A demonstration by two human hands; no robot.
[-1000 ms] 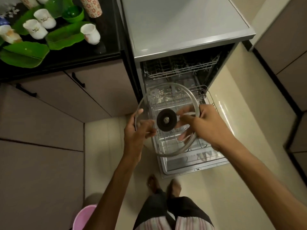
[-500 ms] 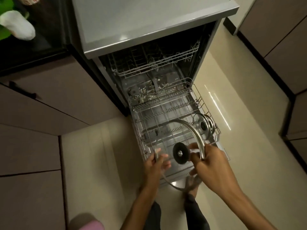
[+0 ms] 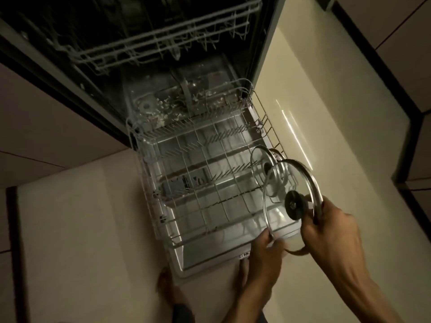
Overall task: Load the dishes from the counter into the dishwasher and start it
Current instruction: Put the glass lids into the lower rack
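A: How is the glass lid (image 3: 277,206) seen?

B: A round pane of clear glass is seen, bound by a bright metal rim, with a black disc-shaped knob (image 3: 294,205) fixed at its middle. The rack wires are visible through the pane.

A: Where is it held, and by what?

B: It is held over the near right corner of the pulled-out lower rack (image 3: 205,183). Its lower edge is pinched between the curled fingers and thumb of the left hand (image 3: 265,250). Its right rim is gripped by the right hand (image 3: 331,238), whose fingers are wrapped round the metal band beside the knob.

A: Which way is it turned?

B: It is tilted nearly on edge, the knob side faced toward the camera. Being round, it has no long axis to be told.

A: What is noted of the other things?

B: A second glass lid (image 3: 258,164), smaller and of the same make, is stood on edge in the rack's right side, just behind the held one. The rack is made of thin white coated wire in a grid with rows of short tines. The upper rack (image 3: 163,45) is seen inside the dark dishwasher (image 3: 46,66). The floor (image 3: 81,229) is pale and glossy.
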